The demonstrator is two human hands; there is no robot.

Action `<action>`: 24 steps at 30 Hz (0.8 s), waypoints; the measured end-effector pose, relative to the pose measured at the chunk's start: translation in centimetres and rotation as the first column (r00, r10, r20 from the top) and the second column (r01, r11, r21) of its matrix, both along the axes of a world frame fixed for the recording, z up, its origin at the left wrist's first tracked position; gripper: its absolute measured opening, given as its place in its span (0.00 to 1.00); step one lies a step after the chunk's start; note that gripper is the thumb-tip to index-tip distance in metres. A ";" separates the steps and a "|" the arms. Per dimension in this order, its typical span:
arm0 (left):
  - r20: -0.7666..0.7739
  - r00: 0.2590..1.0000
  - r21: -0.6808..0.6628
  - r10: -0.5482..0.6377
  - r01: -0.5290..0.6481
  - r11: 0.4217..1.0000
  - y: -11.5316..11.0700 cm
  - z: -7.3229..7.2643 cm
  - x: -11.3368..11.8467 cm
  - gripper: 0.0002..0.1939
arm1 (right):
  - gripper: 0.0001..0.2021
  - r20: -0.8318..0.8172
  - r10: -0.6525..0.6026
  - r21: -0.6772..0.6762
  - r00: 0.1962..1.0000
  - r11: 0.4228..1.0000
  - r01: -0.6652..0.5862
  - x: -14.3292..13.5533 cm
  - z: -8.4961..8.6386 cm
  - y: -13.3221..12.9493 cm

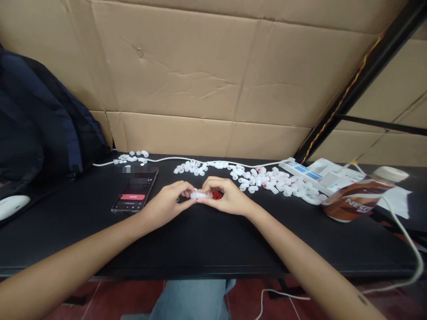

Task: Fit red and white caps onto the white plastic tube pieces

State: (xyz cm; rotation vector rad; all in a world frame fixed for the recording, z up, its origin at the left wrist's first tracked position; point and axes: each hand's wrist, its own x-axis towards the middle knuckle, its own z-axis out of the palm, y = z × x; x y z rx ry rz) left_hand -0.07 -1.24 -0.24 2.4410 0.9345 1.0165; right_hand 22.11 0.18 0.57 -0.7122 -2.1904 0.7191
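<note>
Between my two hands, near the middle of the black table, is a small translucent white plastic piece [199,195]. My left hand [176,197] pinches its left end with thumb and fingers. On its right end, my right hand [224,194] closes thumb and fingertips. Small red pieces [217,195] lie on the table, partly framed by my right thumb and fingers. Behind my hands is a group of white plastic pieces [191,167], and a larger pile of white pieces [283,181], a few with red parts, spreads to the right.
A phone [135,191] lies left of my left hand. Farther left are a dark backpack [43,120] and a white object [13,206]. At right stand a brown-labelled jar [353,200] and a blue-white box [307,174]. A white cable [170,158] runs along the back, before cardboard [187,66].
</note>
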 end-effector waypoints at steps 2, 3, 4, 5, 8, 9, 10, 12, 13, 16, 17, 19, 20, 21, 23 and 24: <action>0.001 1.000 0.023 -0.003 0.003 1.000 0.0 0.0 0.0 0.04 | 0.09 -0.014 0.004 -0.026 1.000 1.000 -0.004 -0.1 -0.1 0.0; 0.001 1.000 0.032 -0.005 0.005 0.999 0.0 0.0 0.0 0.04 | 0.09 -0.025 0.007 -0.049 1.000 0.999 -0.009 -0.1 -0.2 0.0; 0.001 1.000 0.043 -0.007 0.007 0.999 0.0 -0.1 0.0 0.03 | 0.09 -0.037 0.011 -0.080 0.999 0.997 -0.014 -0.2 -0.3 0.0; 0.000 1.000 0.056 -0.007 0.007 0.998 0.0 -0.1 -0.1 0.03 | 0.10 -0.047 0.015 -0.116 0.999 0.993 -0.020 -0.2 -0.3 0.0; -0.003 1.000 0.101 -0.017 0.017 0.995 0.1 -0.2 -0.1 0.03 | 0.11 -0.052 0.016 -0.237 0.999 0.971 -0.028 -0.3 -0.5 -0.1; -0.002 1.000 0.113 -0.027 0.027 0.993 0.1 -0.2 -0.1 0.03 | 0.12 -0.056 0.017 -0.280 0.998 0.960 -0.032 -0.4 -0.5 -0.1; -0.001 0.999 0.122 -0.041 0.041 0.992 0.1 -0.2 -0.1 0.03 | 0.12 -0.064 0.020 -0.320 0.998 0.947 -0.039 -0.4 -0.6 -0.2; 0.005 0.997 0.135 -0.071 0.069 0.988 0.0 -0.1 -0.1 0.03 | 0.12 -0.095 0.029 -0.380 0.995 0.923 -0.064 -0.5 -0.6 -0.2; 0.013 0.997 0.144 -0.082 0.079 0.986 0.0 0.0 0.0 0.03 | 0.12 -0.116 0.033 -0.400 0.993 0.913 -0.077 -0.6 -0.6 -0.2; 0.041 0.993 0.176 -0.112 0.103 0.979 -0.3 0.4 0.1 0.06 | 0.12 -0.177 0.022 -0.425 0.984 0.900 -0.096 -0.5 -0.5 -0.1; 0.048 0.992 0.183 -0.120 0.110 0.977 -0.4 0.5 0.1 0.07 | 0.12 -0.192 0.013 -0.427 0.981 0.899 -0.095 -0.5 -0.4 0.0; 0.052 0.990 0.180 -0.132 0.121 0.976 -0.6 0.9 0.1 0.09 | 0.12 -0.201 -0.007 -0.425 0.980 0.902 -0.081 -0.4 -0.4 0.0; 0.055 0.989 0.175 -0.135 0.123 0.977 -0.8 1.1 0.1 0.09 | 0.13 -0.194 -0.017 -0.421 0.981 0.904 -0.068 -0.3 -0.4 0.1; 0.059 0.989 0.170 -0.138 0.127 0.977 -0.9 1.2 0.1 0.09 | 0.13 -0.183 -0.026 -0.416 0.983 0.908 -0.053 -0.3 -0.3 0.1; 0.074 0.987 0.172 -0.143 0.128 0.977 -1.0 1.4 0.1 0.08 | 0.13 -0.159 -0.039 -0.406 0.987 0.914 -0.029 -0.3 -0.4 0.1; 0.085 0.987 0.179 -0.135 0.118 0.977 -1.0 1.5 0.1 0.08 | 0.14 -0.149 -0.043 -0.401 0.988 0.916 -0.021 -0.3 -0.4 0.1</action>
